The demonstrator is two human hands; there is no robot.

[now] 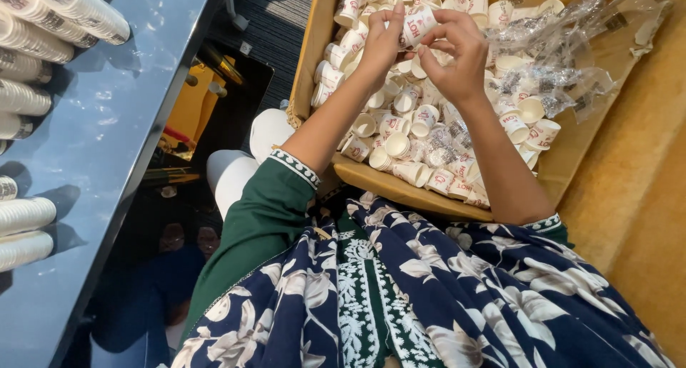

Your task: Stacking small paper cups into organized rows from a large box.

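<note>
Both my hands are raised over a cardboard box (pixel 371 176) full of loose small paper cups (pixel 397 145), white with red print. My left hand (pixel 384 41) and my right hand (pixel 457 52) together pinch one small paper cup (pixel 416 23), or a short stack of them, held on its side between the fingertips. I cannot tell how many cups are nested there. My forearms reach forward from green sleeves with white trim, above a dark blue flowered cloth on my lap.
Crumpled clear plastic wrap (pixel 572 46) lies over the right part of the box. A glossy dark table (pixel 107 161) at the left carries long stacks of nested cups (pixel 43 25) lying on their sides. Yellow-brown upholstery (pixel 636 196) borders the box on the right.
</note>
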